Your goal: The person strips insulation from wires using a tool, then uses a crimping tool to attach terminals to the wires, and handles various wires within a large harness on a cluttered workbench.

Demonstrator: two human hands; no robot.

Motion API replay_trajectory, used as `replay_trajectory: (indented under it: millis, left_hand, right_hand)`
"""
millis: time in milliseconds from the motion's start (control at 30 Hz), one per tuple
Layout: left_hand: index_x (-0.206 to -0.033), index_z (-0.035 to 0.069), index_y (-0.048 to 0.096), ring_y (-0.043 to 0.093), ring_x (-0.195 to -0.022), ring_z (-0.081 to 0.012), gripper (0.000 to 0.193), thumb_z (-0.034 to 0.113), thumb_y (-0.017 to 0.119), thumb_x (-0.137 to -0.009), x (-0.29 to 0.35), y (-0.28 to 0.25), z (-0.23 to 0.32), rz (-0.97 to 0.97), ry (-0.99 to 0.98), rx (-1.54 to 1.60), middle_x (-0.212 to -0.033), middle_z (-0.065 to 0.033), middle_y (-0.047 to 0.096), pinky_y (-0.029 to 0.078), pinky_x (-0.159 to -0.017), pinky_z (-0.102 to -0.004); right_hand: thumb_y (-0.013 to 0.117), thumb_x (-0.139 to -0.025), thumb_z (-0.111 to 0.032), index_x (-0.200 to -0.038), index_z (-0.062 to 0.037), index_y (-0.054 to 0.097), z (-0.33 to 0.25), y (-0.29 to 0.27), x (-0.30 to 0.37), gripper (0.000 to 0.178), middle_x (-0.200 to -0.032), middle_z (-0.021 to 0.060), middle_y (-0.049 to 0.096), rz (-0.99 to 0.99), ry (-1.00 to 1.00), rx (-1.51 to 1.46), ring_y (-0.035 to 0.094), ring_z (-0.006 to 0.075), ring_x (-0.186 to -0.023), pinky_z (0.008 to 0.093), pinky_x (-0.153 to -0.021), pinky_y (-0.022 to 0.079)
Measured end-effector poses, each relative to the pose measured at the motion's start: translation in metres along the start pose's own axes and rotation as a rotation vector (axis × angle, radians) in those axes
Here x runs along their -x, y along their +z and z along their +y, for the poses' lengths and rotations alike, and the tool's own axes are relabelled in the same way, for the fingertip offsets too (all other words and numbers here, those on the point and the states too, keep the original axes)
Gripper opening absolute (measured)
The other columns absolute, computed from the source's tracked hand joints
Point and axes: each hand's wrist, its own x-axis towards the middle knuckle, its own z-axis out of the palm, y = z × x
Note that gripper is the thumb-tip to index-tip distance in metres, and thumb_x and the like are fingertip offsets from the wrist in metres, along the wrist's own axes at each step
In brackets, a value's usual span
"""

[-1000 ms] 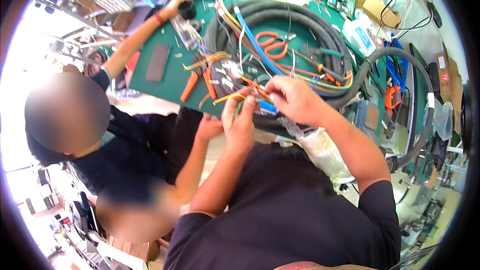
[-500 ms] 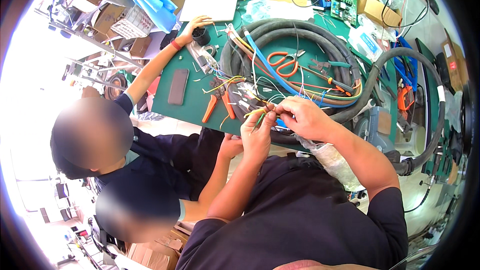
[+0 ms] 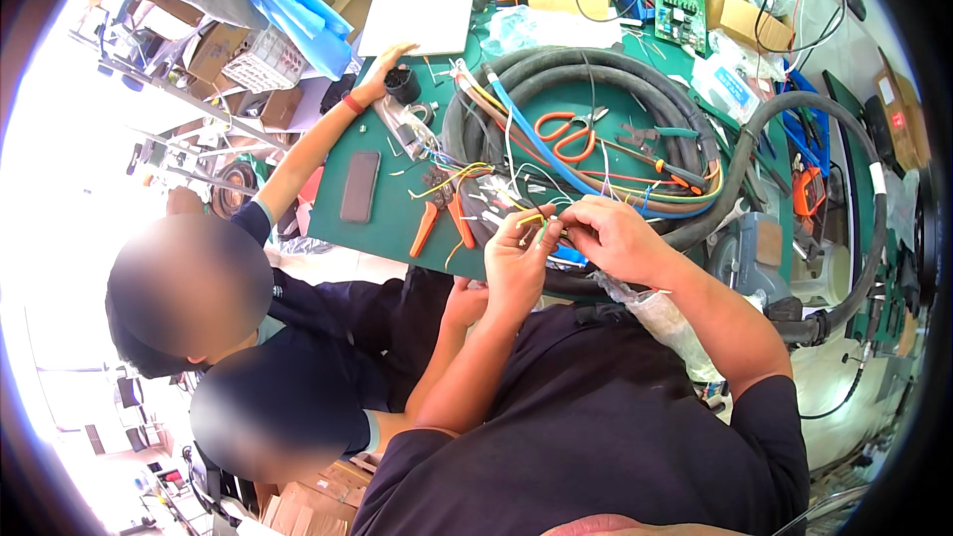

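Both of my hands are together over the near edge of the green table. My left hand (image 3: 518, 256) pinches a few thin yellow and green wires (image 3: 532, 220), whose ends poke out above its fingers. Close against it, my right hand (image 3: 613, 236) is closed, its fingertips at the same wires; what exactly lies between them is too small to make out. Beyond my hands lies a large coil of thick black cable (image 3: 556, 62) with a blue cable (image 3: 536, 129) and brown, yellow and red wires along it. Crimping pliers with orange handles (image 3: 425, 228) lie left of my hands.
Orange-handled scissors (image 3: 568, 139), cutters (image 3: 660, 132) and a screwdriver (image 3: 675, 171) lie within the coil. A phone (image 3: 360, 187) rests at the left on the table (image 3: 328, 223). A co-worker's hand (image 3: 382, 74) is beside a black cup (image 3: 401, 85). At the right, thick cable arches down past a grey vise-like tool (image 3: 745, 248).
My hands have shifted slightly right, with the left hand turned a little and the wires still between the fingers. The whole view has shifted a little.
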Motion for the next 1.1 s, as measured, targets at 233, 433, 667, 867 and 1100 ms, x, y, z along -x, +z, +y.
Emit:
replay_trajectory:
  millis: [233, 433, 667, 867, 1100]
  left_hand:
    - [-0.106, -0.006, 0.060, 0.060, -0.083, -0.0090, 0.021, 0.005, 0.065, -0.088, -0.009, 0.003, -0.004, 0.016, 0.044, -0.035, -0.096, -0.0060, 0.062, 0.051, -0.071, -0.0221]
    - [-0.105, -0.005, 0.061, 0.060, -0.081, -0.0093, 0.022, 0.007, 0.067, -0.088, -0.012, 0.005, -0.003, 0.008, 0.018, 0.000, -0.096, -0.0068, 0.063, 0.052, -0.070, -0.0225]
    - [-0.105, -0.004, 0.059, 0.060, -0.080, -0.0088, 0.022, 0.009, 0.067, -0.088, -0.017, 0.005, -0.008, -0.012, -0.030, -0.007, -0.098, -0.0075, 0.064, 0.052, -0.069, -0.0227]
    - [-0.105, -0.004, 0.059, 0.059, -0.079, -0.0089, 0.022, 0.009, 0.066, -0.089, -0.022, 0.009, -0.006, -0.036, -0.035, -0.026, -0.096, -0.0073, 0.064, 0.052, -0.069, -0.0227]
    - [-0.104, -0.003, 0.060, 0.059, -0.081, -0.0086, 0.022, 0.011, 0.066, -0.089, -0.025, 0.012, -0.008, -0.050, -0.013, 0.022, -0.094, -0.0064, 0.064, 0.051, -0.069, -0.0224]
  right_hand:
    - [0.060, -0.083, -0.007, -0.094, -0.0018, 0.063, 0.005, 0.001, 0.000, 0.013, -0.087, 0.0136, 0.061, 0.010, 0.045, -0.012, 0.059, 0.0320, -0.081, 0.0389, -0.070, 0.047]
    - [0.061, -0.083, -0.005, -0.094, -0.0013, 0.063, 0.006, -0.001, -0.001, 0.013, -0.087, 0.0129, 0.061, 0.019, 0.090, -0.055, 0.060, 0.0309, -0.082, 0.0381, -0.070, 0.048]
    - [0.061, -0.083, -0.004, -0.095, -0.0010, 0.063, 0.010, 0.000, 0.001, 0.012, -0.086, 0.0129, 0.061, 0.039, 0.104, -0.094, 0.059, 0.0306, -0.079, 0.0375, -0.069, 0.048]
    - [0.062, -0.083, -0.004, -0.095, -0.0010, 0.063, 0.009, -0.004, 0.000, 0.012, -0.084, 0.0134, 0.060, 0.053, 0.128, -0.102, 0.059, 0.0307, -0.076, 0.0377, -0.066, 0.047]
    - [0.061, -0.082, -0.004, -0.095, -0.0015, 0.062, 0.012, -0.005, 0.001, 0.013, -0.083, 0.0134, 0.060, 0.088, 0.138, -0.108, 0.059, 0.0318, -0.074, 0.0383, -0.066, 0.047]
